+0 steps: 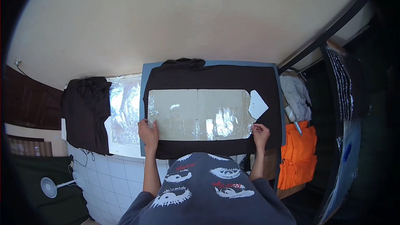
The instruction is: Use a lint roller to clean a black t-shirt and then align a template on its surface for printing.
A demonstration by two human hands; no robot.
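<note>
dark grey cloth with white eye prints fills the lower middle: the person's own shirt (204,191), with both bare forearms rising from it. just beyond, the left hand (148,135) lies flat with fingers spread, palm pressing the near left corner of a glossy clear film sheet (200,114), gripping nothing. the right hand (261,135) sits at the sheet's near right corner with fingers curled together and the fingertips pinched on the sheet's edge.

that sheet is a long rectangle, shiny with glare, lying flat across a black garment (210,77) spread wide on a blue-grey board (143,100). the garment covers nearly all of the board, only thin blue margins showing at the left, top and right. a small white scraper-shaped card (257,105) rests at the sheet's right end, partly on the black cloth, apart from the right hand.

to the left, a second black garment (85,112) is draped over the edge of a white tiled counter (121,175), beside a patch of crinkled shiny film (124,108). to the right, a stack of folded orange cloth (298,158) sits below a heap of pale grey cloth (295,93). lower left, on the floor, stands a white fan (50,187). farthest off, a plain cream wall (187,16) fills the top.
</note>
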